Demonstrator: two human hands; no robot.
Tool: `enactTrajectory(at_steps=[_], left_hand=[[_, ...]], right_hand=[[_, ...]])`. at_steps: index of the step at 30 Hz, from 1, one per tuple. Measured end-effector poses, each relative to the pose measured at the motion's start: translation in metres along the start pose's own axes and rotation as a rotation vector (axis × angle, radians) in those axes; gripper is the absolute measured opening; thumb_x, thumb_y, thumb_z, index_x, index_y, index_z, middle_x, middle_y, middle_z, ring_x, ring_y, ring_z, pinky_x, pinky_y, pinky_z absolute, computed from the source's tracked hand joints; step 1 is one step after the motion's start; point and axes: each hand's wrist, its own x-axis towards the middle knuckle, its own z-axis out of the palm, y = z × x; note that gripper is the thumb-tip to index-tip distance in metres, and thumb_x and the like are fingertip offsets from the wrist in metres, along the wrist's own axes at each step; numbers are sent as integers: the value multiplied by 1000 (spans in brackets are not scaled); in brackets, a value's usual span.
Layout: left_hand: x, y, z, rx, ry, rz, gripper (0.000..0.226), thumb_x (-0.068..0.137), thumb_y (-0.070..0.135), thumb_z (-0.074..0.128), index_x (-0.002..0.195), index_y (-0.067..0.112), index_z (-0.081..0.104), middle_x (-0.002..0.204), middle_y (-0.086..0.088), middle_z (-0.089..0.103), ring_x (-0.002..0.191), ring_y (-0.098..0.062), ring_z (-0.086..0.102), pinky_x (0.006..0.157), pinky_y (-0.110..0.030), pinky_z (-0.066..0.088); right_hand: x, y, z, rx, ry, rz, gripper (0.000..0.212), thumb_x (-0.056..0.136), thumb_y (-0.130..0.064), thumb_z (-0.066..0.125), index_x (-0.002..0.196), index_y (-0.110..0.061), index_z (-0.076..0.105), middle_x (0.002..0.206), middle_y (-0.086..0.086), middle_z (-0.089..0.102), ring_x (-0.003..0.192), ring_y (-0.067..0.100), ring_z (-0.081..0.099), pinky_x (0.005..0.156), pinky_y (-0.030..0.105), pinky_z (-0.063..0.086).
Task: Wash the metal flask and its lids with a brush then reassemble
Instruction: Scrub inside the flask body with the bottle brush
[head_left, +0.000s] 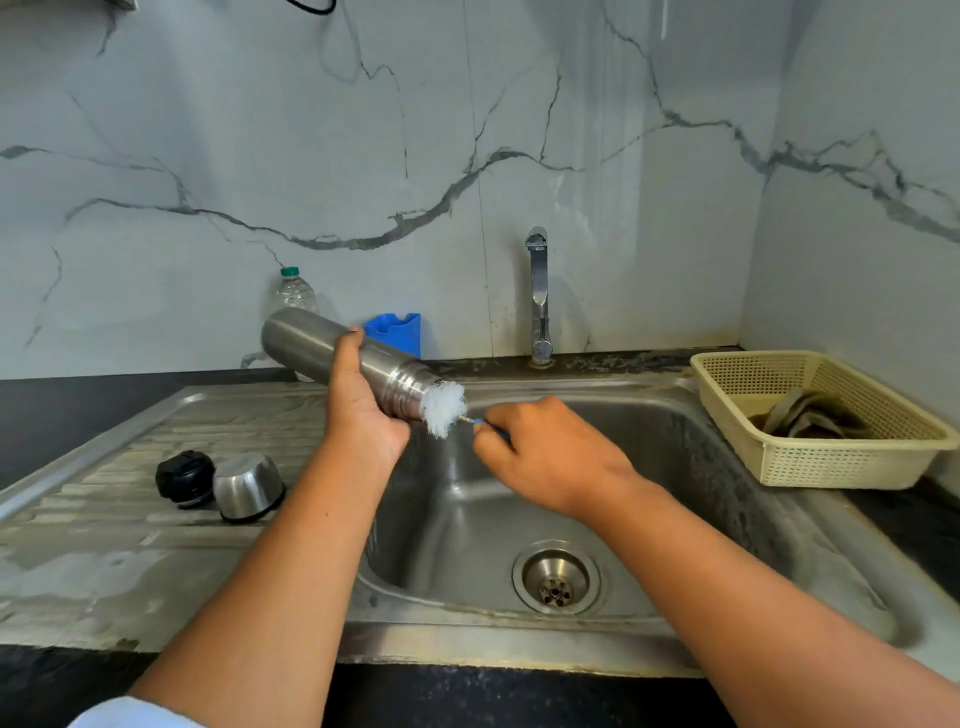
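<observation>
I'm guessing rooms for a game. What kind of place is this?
Most likely a kitchen: a steel sink with a tap, set in a dark counter against a marble-look wall, and a plastic basket beside it.

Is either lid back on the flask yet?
No, the black lid and steel cup lid sit on the drainboard while the brush is at the mouth of the flask.

Bare left forearm (270, 571); bare right forearm (727, 582); pale bluish-white sleeve (136, 713) edge at left
</observation>
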Motion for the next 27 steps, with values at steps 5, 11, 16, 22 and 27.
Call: enactTrajectory(at_steps=[5, 11, 16, 22, 27], left_hand=[[-6, -20, -1, 112, -175, 15, 56, 85, 50, 74, 120, 9, 60, 79, -12, 69, 67, -24, 69, 66, -34, 61], [0, -5, 4, -6, -197, 77, 58, 86, 50, 72, 127, 10, 60, 88, -11, 71, 76, -24, 71, 72, -34, 61], [-5, -27, -3, 105, -188, 94, 63, 86, 52, 72, 131, 10, 58, 89, -13, 69, 76, -26, 70, 68, -35, 60], [-1, -12, -1, 42, -230, 108, 65, 86, 55, 70, 131, 9, 61, 85, -11, 70, 73, -24, 70, 66, -33, 60], [-3, -17, 2, 66, -258, 118, 66, 83, 53, 74, 129, 8, 60, 93, -12, 69, 78, -25, 71, 70, -35, 60]], right_hand=[[4, -13, 12, 199, -10, 70, 38, 99, -31, 45, 62, -19, 45, 65, -1, 55, 61, 19, 49, 52, 31, 34], [-3, -2, -4, 290, -28, 102, 37, 101, -32, 45, 73, -8, 53, 59, -7, 49, 57, 12, 43, 54, 29, 34], [4, -15, 11, 393, -54, 140, 35, 99, -30, 46, 79, -5, 59, 62, -4, 53, 56, 12, 45, 54, 29, 35], [1, -5, 1, 405, -63, 127, 35, 100, -31, 47, 72, -14, 59, 49, -11, 47, 44, 3, 39, 53, 25, 34], [1, -9, 2, 449, -49, 145, 32, 98, -29, 47, 71, -15, 57, 50, -10, 47, 44, 5, 39, 53, 27, 34]])
